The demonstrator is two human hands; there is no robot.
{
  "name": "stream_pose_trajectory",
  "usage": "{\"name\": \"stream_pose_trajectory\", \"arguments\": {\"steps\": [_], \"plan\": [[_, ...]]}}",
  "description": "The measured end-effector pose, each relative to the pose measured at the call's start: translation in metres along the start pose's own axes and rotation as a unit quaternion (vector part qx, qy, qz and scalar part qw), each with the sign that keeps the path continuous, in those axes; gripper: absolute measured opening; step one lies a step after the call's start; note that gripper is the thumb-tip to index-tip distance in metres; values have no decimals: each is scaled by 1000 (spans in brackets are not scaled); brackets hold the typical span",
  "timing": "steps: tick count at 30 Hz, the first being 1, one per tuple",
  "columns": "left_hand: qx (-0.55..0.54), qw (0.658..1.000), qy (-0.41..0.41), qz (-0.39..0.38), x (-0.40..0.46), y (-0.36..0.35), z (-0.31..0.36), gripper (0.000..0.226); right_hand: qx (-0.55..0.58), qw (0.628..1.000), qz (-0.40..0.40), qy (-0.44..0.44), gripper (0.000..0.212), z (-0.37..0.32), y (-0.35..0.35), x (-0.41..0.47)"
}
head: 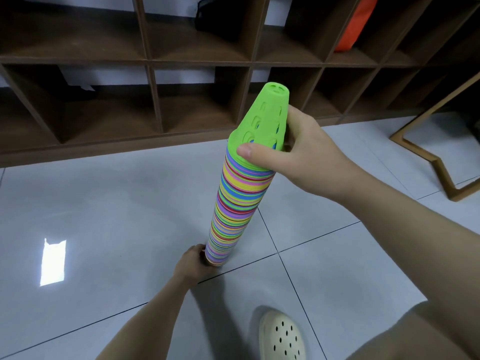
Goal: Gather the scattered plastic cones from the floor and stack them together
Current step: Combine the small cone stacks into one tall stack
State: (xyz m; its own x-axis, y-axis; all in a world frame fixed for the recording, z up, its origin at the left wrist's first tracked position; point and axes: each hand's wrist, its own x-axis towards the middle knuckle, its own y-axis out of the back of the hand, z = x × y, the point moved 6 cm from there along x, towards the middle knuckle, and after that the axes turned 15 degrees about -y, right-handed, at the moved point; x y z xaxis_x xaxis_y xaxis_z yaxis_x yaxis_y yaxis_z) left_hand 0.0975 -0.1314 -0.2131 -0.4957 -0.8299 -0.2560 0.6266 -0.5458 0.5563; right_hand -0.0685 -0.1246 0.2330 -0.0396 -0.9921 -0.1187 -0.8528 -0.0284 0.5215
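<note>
While held at both ends: stack of cones [239,203] stands tall, leaning slightly right, foot near a floor [104,203] tile seam
Right hand [298,152]: nearer the top, curled round the green cone [262,120] rim
Left hand [193,261]: grips the foot
Long axis: foot up to tip, grips at opposite ends

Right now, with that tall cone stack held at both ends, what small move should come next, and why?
Probably press the green cone down with the right hand: it tops the stack, the left hand steadies the base, and no loose cones show on the floor.
</note>
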Motion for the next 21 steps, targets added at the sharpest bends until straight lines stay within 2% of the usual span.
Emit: {"name": "stream_pose_trajectory", "arguments": {"steps": [7,15,21], "plan": [[2,1000,-14,4,8,-5,6,57,41,998,28,-41,34,26,32,3],[-39,999,5,12,12,-9,3,86,74,990,46,-112,36,60,71,4],[-114,990,84,-2,9,-18,7,76,100,982,64,-148,32,81,88,1]]}}
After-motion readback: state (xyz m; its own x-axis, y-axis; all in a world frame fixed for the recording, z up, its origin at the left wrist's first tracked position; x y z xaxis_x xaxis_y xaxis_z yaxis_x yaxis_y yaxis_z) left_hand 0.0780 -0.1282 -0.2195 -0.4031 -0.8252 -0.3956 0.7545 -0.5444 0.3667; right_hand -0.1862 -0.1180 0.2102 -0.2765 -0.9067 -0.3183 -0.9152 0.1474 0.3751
